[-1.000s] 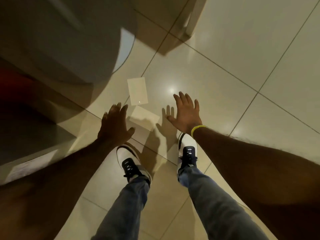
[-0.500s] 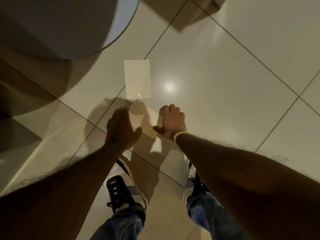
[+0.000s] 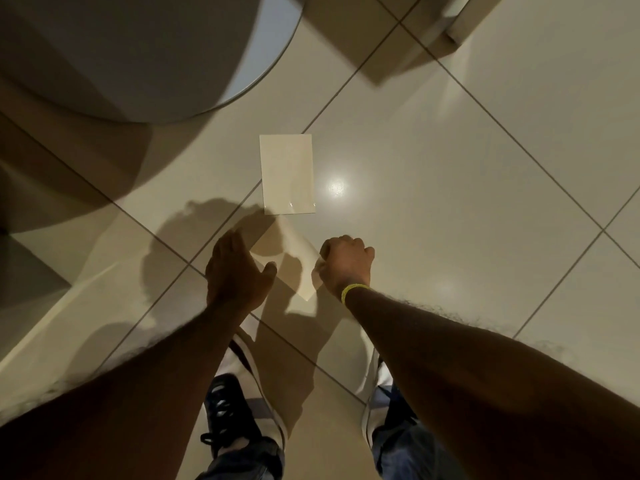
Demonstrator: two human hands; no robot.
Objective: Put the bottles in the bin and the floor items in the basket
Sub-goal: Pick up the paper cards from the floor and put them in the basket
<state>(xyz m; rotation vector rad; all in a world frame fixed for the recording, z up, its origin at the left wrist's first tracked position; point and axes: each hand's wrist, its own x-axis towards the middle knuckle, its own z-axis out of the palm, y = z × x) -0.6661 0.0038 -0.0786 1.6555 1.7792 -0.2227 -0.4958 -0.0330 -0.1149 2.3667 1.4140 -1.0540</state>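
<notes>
Hands are seen low over the tiled floor (image 3: 450,168): right hand (image 3: 346,263) is curled onto the near card (image 3: 291,271), lying diagonally between both, left hand (image 3: 235,271) spread flat beside it, far card (image 3: 287,173) ahead untouched.

No writing, label, brand, number or sign can be read anywhere. The two pale cards, one at frame centre (image 3: 287,173) and one below it (image 3: 294,268), show blank faces on the tiled floor (image 3: 450,188).
</notes>
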